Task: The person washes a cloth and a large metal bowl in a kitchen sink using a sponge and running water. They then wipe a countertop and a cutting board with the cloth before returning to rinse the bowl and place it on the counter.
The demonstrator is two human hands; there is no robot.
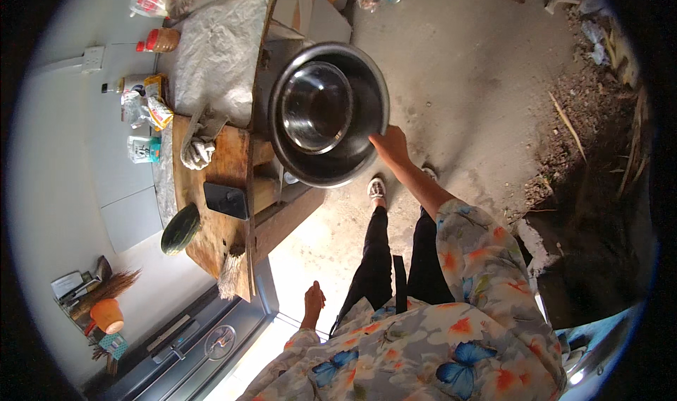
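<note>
My right hand (391, 144) grips the rim of a large, dark-looking metal basin (365, 105), thumb over the edge. Inside the basin sits a smaller shiny metal bowl (317, 107), off towards the basin's left side. The basin is held out before me above the floor, beside the wooden counter's front edge. Low at my left side hangs my left hand (313, 303), with nothing seen in it and its fingers loosely bent. Close to the basin, on the counter, lies a black smartphone (226, 200).
The wooden counter (211, 242) bears a watermelon (181, 229), a crumpled cloth (198, 153), a silvery sheet (217, 57), food pouches (144, 149) and red-lidded jars (163, 40). A bundled brush (231, 276) lies at its near end. A metal door (211, 343) stands behind left; dirt and sticks (566, 131) lie right.
</note>
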